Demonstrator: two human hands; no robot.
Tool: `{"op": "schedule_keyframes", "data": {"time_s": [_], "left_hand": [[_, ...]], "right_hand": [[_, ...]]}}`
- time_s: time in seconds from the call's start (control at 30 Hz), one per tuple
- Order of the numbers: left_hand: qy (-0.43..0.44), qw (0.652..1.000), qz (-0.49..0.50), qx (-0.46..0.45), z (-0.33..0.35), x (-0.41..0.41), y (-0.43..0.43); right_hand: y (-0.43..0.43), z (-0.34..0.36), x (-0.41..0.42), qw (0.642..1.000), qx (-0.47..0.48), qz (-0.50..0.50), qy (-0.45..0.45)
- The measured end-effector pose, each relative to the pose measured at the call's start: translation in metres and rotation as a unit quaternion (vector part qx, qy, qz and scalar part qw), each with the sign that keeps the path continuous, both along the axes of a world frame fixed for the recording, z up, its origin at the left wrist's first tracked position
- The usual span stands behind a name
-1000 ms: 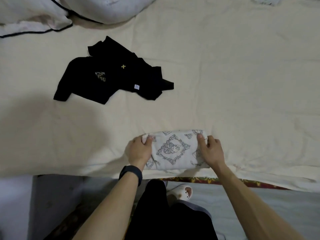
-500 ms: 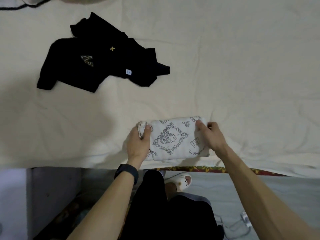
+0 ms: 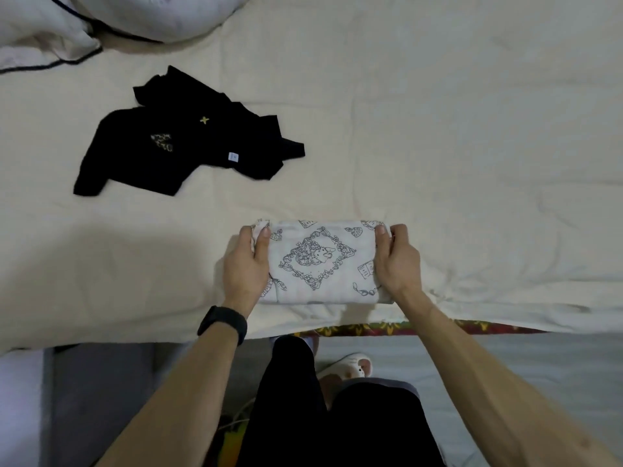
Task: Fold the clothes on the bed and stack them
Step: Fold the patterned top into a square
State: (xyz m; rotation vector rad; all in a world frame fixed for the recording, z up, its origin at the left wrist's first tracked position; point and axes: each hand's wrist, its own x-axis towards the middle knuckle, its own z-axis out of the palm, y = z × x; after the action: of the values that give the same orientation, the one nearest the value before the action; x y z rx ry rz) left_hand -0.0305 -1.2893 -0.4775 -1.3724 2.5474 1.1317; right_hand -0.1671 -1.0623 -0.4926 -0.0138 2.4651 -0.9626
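A white garment (image 3: 320, 264) with a dark line-drawn print lies folded into a compact rectangle near the front edge of the bed (image 3: 438, 129). My left hand (image 3: 244, 267) grips its left end, thumb on top. My right hand (image 3: 397, 261) grips its right end the same way. A black top (image 3: 188, 139) with small gold marks lies unfolded and crumpled further back on the left, apart from both hands.
White pillows or bedding with dark piping (image 3: 84, 25) lie at the back left. The bed's front edge runs just below the folded garment, with a patterned trim (image 3: 404, 328) under it. My legs and a slipper (image 3: 350, 365) are on the floor below.
The folded white garment has stayed between my hands near the front edge, both hands still gripping its ends. The camera view tilted, shifting the black top within the frame.
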Motion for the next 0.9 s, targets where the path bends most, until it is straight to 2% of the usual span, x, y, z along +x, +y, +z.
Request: {"op": "schedule_keyframes", "data": {"time_s": [0.07,0.23,0.37,0.53,0.6,0.9], "left_hand": [[0.018,0.999,-0.028,-0.012,0.036,-0.013,0.001],[0.187,0.979,-0.079,-0.026,0.173,-0.086,0.032],[0.304,0.934,-0.177,-0.066,0.297,-0.152,0.078],[0.377,0.876,-0.29,-0.079,0.414,-0.208,0.17],[0.39,0.855,-0.332,-0.079,0.443,-0.223,0.213],[0.417,0.794,-0.439,0.052,0.513,-0.281,0.385]], "right_hand": [[0.011,0.033,-0.005,0.999,-0.024,-0.021,0.036],[0.06,0.175,-0.046,0.974,-0.077,-0.099,0.188],[0.136,0.304,-0.073,0.925,-0.106,-0.176,0.319],[0.244,0.417,-0.066,0.85,-0.104,-0.258,0.447],[0.286,0.442,-0.055,0.825,-0.099,-0.287,0.477],[0.432,0.496,-0.033,0.787,-0.056,-0.39,0.474]]}}
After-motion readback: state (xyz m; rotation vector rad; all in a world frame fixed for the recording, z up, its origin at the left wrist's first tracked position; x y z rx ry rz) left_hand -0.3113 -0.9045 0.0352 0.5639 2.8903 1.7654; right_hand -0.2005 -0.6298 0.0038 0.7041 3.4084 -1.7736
